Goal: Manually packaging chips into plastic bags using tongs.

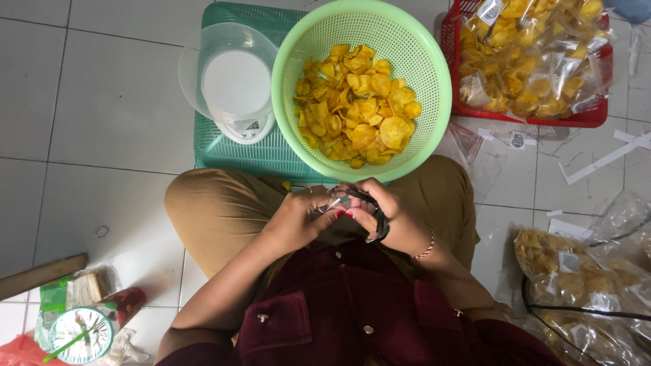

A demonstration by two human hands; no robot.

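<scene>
At the far left, a plastic cup [81,334] with a green straw is standing on the tiled floor [102,102], beside a green snack packet [71,291]. Further right, a white kitchen scale [234,88] with a clear bowl on it is sitting on an upturned teal crate [224,152]. Just beside it, a light green basket [420,61] is holding a heap of yellow chips [356,102].

Below the basket, over the person's lap, the left hand [295,220] is curling its fingers around the edge of a small clear plastic bag [337,197], pinching it. The right hand [390,217] is meeting it, its fingers closing on the same bag, with a black item, hard to make out, looped at that hand.

To the right, a red basket [590,118] is holding filled chip bags [536,61], and more packed bags [583,285] are lying on the floor at the far right.
</scene>
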